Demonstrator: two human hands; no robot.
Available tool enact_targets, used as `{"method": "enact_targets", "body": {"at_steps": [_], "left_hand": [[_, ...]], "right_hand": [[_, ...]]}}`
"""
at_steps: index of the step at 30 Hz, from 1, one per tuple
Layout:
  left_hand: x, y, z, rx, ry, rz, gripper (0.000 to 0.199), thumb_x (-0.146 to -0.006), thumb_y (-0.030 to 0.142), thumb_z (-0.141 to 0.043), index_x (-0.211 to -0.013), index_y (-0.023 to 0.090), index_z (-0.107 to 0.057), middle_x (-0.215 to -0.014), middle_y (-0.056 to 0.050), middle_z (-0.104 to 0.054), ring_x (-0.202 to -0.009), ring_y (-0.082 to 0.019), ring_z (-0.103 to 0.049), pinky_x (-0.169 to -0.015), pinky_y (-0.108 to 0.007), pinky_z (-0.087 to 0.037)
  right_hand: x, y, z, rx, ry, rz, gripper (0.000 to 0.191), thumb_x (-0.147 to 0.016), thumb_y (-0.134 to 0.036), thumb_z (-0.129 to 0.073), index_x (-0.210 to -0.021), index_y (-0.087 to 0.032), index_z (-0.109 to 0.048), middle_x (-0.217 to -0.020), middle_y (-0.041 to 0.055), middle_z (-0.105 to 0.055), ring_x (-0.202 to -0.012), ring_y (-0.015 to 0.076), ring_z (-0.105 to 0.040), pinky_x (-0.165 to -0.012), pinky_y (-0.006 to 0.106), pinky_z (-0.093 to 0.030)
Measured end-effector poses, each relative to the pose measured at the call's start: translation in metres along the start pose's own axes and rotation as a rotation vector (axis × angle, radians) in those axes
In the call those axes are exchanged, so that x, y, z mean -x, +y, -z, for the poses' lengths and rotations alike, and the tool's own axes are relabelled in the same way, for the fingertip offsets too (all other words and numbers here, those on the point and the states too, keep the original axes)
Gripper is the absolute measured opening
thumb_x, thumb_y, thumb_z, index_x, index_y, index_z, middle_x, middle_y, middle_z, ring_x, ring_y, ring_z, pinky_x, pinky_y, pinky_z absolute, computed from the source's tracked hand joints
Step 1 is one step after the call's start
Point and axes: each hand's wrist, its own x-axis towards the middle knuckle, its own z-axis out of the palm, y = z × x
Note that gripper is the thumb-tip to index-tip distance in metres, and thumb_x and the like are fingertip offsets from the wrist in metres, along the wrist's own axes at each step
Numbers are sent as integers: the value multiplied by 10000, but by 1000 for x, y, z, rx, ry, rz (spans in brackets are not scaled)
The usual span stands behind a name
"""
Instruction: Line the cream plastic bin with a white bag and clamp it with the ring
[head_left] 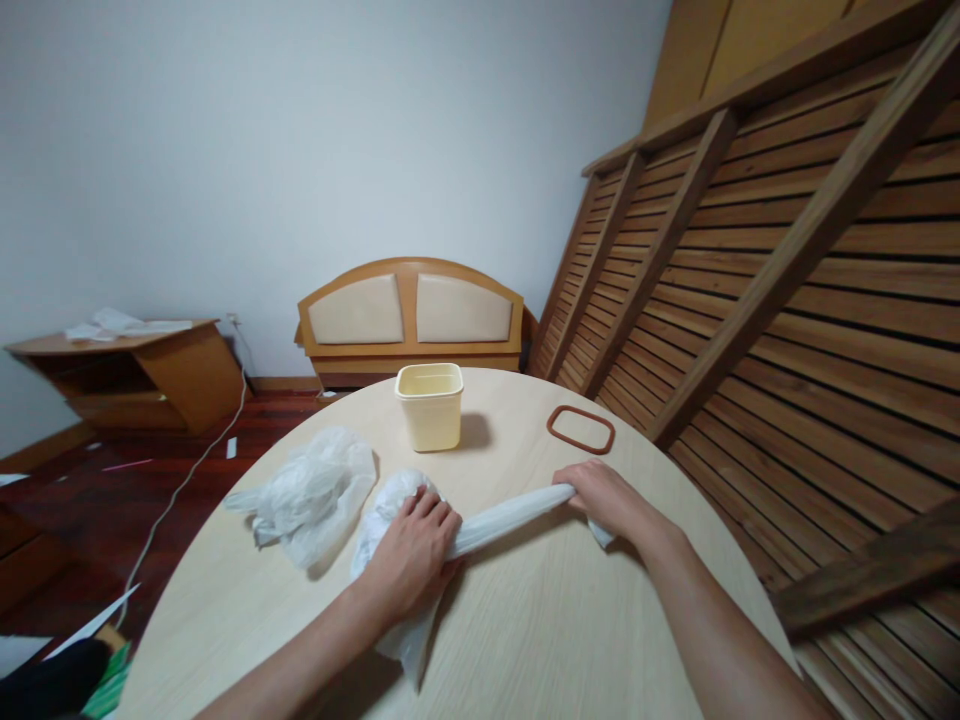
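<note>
A white plastic bag is stretched into a twisted strip between my two hands, low over the table. My left hand is closed round its bunched part, and loose folds stick out above and below the fingers. My right hand grips the other end, with a small tip hanging below the palm. A second crumpled plastic bag lies to the left of my left hand. Beyond the hands stands a pale yellow square bin, upright. The brown rounded rectangular ring lies flat just past my right hand.
Everything rests on a round pale wooden table. Slatted wooden panels lean close along the right side. Behind the table is a headboard; a low desk with papers stands at the left. A cable runs across the floor.
</note>
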Motion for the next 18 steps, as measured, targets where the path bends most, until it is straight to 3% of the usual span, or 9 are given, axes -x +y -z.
{"method": "enact_targets", "body": {"at_steps": [3,7,12,16,18], "left_hand": [[0,-2,1,23,-7,-37,197,-863,299,-621,-1028,191,-626,-1140,-101,-679,-1208,-312,-531,-1183,-510,-252],[3,-3,8,104,-20,-105,351,-796,380,-689,-1080,183,-628,-1150,-97,-684,-1273,-318,-507,-1239,-520,-128],[6,-3,14,157,3,-145,532,-779,403,-693,-1252,182,-592,-1201,-103,-681,-1235,-309,-547,-1240,-538,-132],[8,-12,21,158,53,-169,544,-868,495,-606,-1335,218,-557,-1347,-94,-629,-1318,-308,-501,-1236,-557,-156],[9,-23,24,121,103,-132,559,-897,531,-569,-1372,239,-536,-1457,-92,-551,-1389,-316,-436,-1230,-564,-183]], "right_hand": [[2,7,0,-21,-3,-17,207,-773,-68,-581,-741,-210,-729,-777,60,-758,-793,233,-703,-689,292,-407],[4,13,3,-50,-6,-56,253,-779,-66,-549,-788,-213,-755,-815,57,-770,-821,222,-704,-695,274,-421],[5,17,4,-34,-4,-88,245,-784,-86,-555,-786,-218,-762,-803,62,-763,-820,232,-699,-718,295,-436],[8,15,1,-5,28,-84,252,-771,-230,-702,-1016,-228,-762,-1061,96,-748,-1067,302,-647,-974,423,-418],[9,9,-2,1,37,-59,504,-692,-398,-818,-1157,-228,-721,-1231,126,-690,-1226,362,-560,-1125,561,-269]]}}
